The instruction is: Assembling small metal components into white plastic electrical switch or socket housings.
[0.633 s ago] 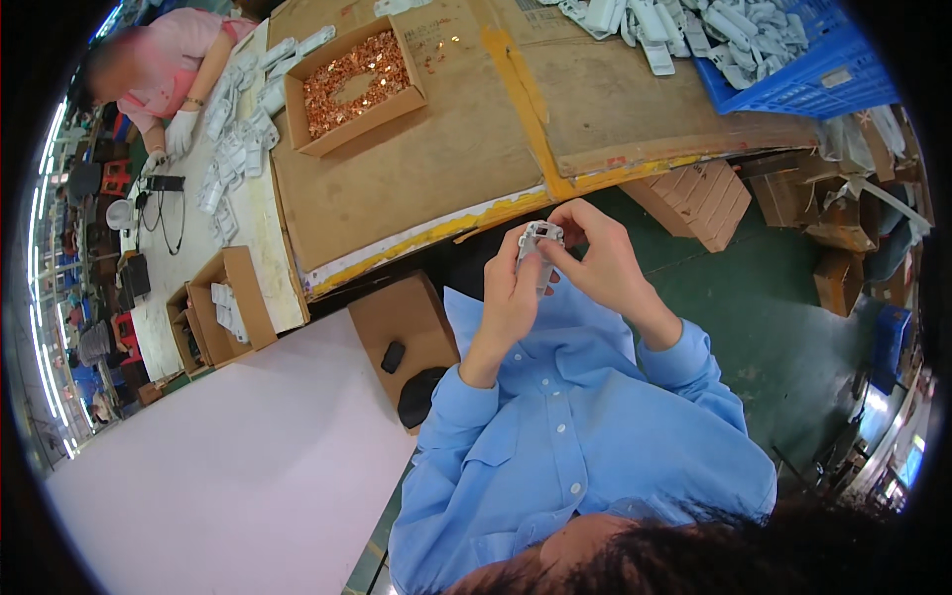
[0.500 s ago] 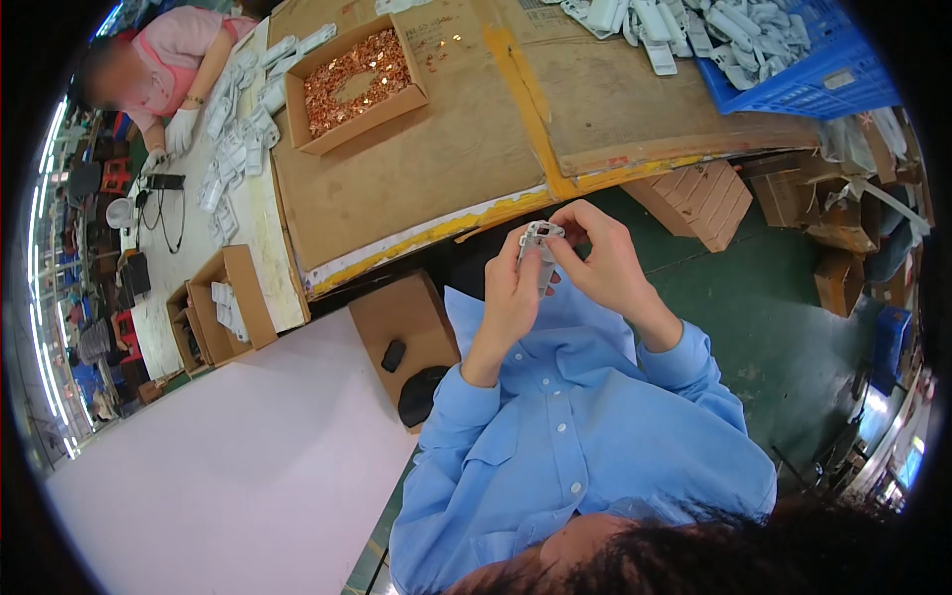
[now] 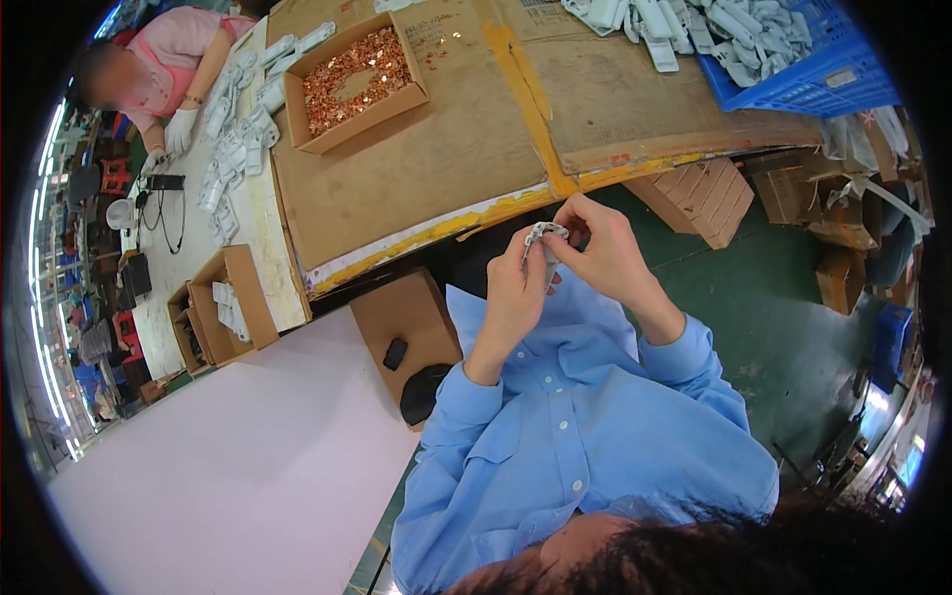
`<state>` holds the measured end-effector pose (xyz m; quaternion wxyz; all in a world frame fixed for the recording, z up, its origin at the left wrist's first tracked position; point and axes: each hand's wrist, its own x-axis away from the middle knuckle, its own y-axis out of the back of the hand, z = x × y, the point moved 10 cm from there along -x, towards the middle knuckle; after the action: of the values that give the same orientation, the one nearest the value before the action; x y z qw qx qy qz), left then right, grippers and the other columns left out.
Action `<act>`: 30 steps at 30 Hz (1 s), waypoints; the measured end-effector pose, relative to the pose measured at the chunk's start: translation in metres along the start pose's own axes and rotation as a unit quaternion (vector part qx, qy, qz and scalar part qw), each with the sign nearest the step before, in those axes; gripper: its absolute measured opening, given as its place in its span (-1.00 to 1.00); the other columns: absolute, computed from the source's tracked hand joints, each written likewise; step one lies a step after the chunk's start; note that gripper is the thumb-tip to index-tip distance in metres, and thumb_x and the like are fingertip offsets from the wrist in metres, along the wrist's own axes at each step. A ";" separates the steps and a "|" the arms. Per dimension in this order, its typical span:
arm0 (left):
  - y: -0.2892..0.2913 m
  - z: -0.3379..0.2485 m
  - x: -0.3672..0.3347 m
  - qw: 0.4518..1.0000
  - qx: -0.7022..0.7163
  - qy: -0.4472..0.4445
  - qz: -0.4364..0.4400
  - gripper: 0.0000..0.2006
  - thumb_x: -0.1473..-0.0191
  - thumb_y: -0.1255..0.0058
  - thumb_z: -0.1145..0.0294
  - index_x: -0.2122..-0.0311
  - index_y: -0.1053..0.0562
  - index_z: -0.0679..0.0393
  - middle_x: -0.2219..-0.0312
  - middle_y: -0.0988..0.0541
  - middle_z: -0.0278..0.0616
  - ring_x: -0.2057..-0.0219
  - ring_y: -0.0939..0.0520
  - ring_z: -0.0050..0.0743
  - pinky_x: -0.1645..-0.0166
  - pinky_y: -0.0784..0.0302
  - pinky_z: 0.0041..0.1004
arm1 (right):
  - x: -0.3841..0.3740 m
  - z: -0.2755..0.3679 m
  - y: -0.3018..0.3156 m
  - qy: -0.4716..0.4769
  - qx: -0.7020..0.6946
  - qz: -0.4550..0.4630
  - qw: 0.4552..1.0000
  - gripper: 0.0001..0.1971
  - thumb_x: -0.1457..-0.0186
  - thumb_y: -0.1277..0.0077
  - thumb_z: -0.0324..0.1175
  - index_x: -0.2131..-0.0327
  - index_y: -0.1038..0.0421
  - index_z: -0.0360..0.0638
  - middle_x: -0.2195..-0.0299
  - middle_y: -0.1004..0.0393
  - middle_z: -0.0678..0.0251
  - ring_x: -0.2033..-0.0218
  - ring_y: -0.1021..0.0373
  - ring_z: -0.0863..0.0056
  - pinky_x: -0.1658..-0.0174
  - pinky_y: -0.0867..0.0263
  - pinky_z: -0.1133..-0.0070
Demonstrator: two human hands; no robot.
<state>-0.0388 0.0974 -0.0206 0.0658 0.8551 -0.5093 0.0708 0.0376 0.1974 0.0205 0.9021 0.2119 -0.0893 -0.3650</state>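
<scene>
Pale part [image 3: 544,230], gripped by left hand [image 3: 513,285] and pinched by right hand [image 3: 608,254] off counter's [image 3: 416,183] near edge, could be dropped if grip is loosened.

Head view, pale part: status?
Left hand grips pale part. Right hand at its upper end. Part off cardboard-topped table, in front of its edge. Fingers partly hide it.

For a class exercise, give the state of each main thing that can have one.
Small pale-grey part, held in mid-air
Left grip, closed on the part
Right grip, bent at the part's upper end
Brown rectangular cardboard box, open, holding copper-coloured pieces
Blue plastic crate, open, heaped with grey parts
</scene>
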 end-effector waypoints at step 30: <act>0.015 0.004 -0.003 0.999 -0.036 0.010 -0.009 -0.78 -0.20 0.15 0.45 0.09 -0.44 0.27 0.52 -0.60 -0.18 0.55 -0.64 -0.45 0.46 -0.52 -0.50 | -0.009 -0.004 -0.017 0.005 -0.042 0.054 0.998 -0.83 0.07 -0.17 -0.49 0.40 -0.37 -0.27 0.56 -0.42 0.31 0.54 -0.37 0.58 0.44 -0.32 0.62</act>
<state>-0.0534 0.0923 -0.0241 0.1017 0.8562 -0.5030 0.0603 0.0218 0.1936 0.0094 0.9290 0.1705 -0.0805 -0.3184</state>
